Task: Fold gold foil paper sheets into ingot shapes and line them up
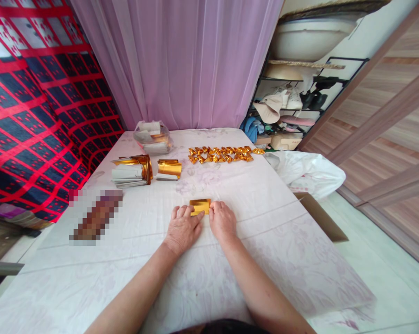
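A small piece of gold foil paper lies flat on the table in front of me. My left hand rests on its left and lower edge, fingers loosely spread and lying on the paper and tabletop, thumb at the lower edge. At the paper's right edge, my right hand has its fingers curled in and pinches the foil. Farther off, a large stack of gold foil sheets with pale backs stands beside a smaller stack of foil sheets. Folded gold foil pieces form rows at the back right.
The table has a pale floral cover. A clear plastic bag with papers sits at the back left; a blurred-out item lies at left. Right of the table are a white plastic bag, a cardboard piece and a shelf rack.
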Demonstrator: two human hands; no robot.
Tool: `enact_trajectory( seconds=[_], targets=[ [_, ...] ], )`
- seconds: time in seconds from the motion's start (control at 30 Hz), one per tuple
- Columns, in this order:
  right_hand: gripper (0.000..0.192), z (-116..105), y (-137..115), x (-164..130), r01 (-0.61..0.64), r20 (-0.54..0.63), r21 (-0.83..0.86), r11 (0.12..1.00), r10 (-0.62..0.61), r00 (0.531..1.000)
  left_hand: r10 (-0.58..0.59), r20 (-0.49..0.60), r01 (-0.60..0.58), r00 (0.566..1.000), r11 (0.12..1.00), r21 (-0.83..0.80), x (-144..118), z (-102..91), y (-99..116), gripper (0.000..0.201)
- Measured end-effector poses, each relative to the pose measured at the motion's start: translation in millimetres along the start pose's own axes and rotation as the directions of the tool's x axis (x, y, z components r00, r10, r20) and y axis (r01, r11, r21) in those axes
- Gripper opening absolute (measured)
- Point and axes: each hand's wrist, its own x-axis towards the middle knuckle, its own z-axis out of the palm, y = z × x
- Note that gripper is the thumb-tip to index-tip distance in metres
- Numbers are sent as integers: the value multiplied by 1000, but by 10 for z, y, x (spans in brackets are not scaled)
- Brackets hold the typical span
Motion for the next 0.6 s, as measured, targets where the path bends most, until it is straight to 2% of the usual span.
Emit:
enact_trajectory(
  seconds=[0.13, 0.33, 0.6],
  targets=[
    [10, -7, 1, 0, 0, 11, -4, 1000, 0, 1000, -12, 24, 12, 1000, 1000, 4, -65, -14, -100, 37],
    [9, -1, 10, 1, 2, 9, 6, 1000, -2, 1000, -28, 2, 28, 1000, 999, -26, -175, -12, -247, 35],
    [8, -14, 14, -3, 12, 1, 18, 1000, -12, 1000, -79, -28, 77, 996, 994, -83, -223, 3, -270, 35]
  ],
)
